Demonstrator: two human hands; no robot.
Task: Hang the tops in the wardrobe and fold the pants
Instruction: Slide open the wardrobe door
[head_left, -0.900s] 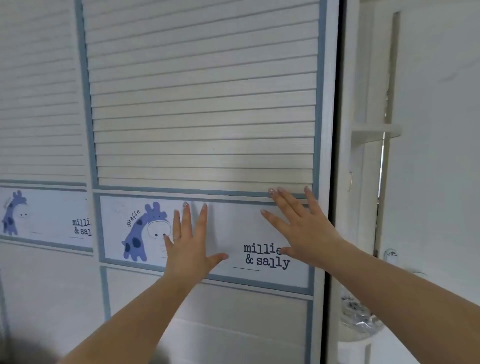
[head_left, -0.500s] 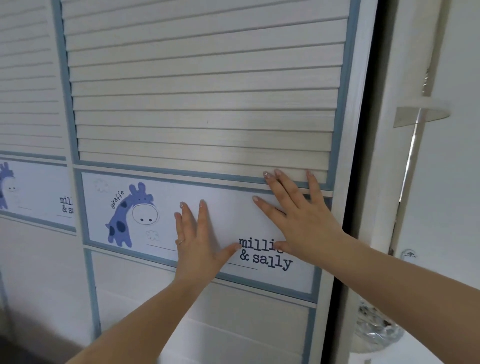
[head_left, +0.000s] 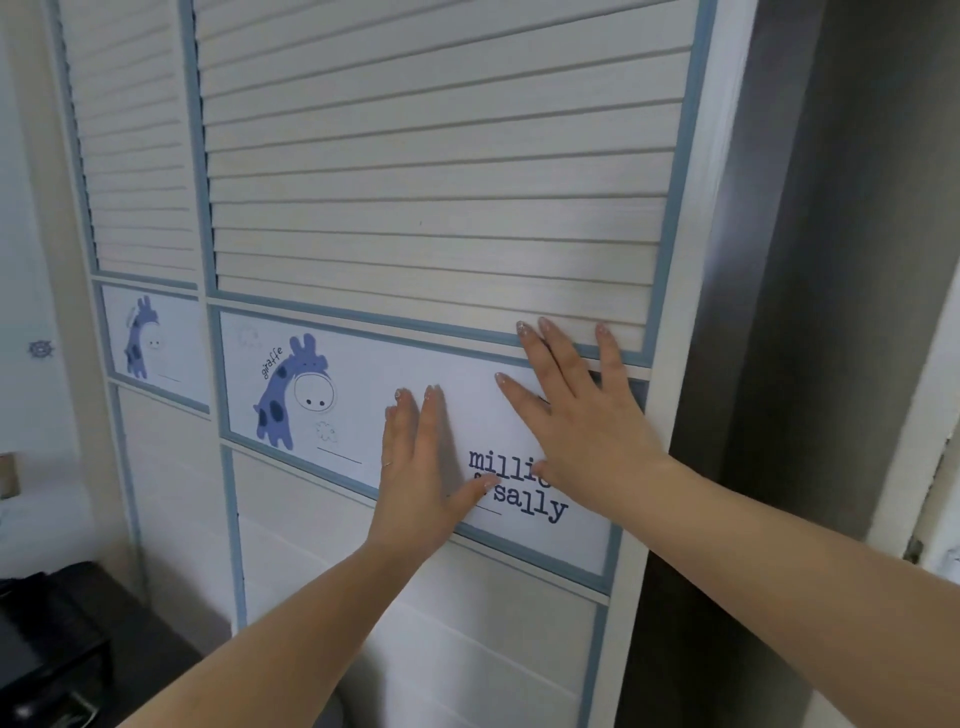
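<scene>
A white sliding wardrobe door (head_left: 426, 171) with slats, blue trim and a giraffe picture panel (head_left: 363, 395) fills the view. My left hand (head_left: 421, 467) lies flat on the panel with straight fingers, just left of the printed words. My right hand (head_left: 576, 421) presses flat higher up, its fingertips reaching the lowest slats near the door's right edge. To the right of that edge a dark gap (head_left: 769, 291) into the wardrobe shows. No tops or pants are in view.
A second slatted door (head_left: 140, 156) with the same giraffe panel stands behind at the left. A dark piece of furniture (head_left: 47, 639) sits at the lower left. A white frame (head_left: 914, 441) borders the gap at the far right.
The door has slid left under both flat hands, and the dark gap at its right edge has widened. My view has turned left, bringing the dark furniture into sight.
</scene>
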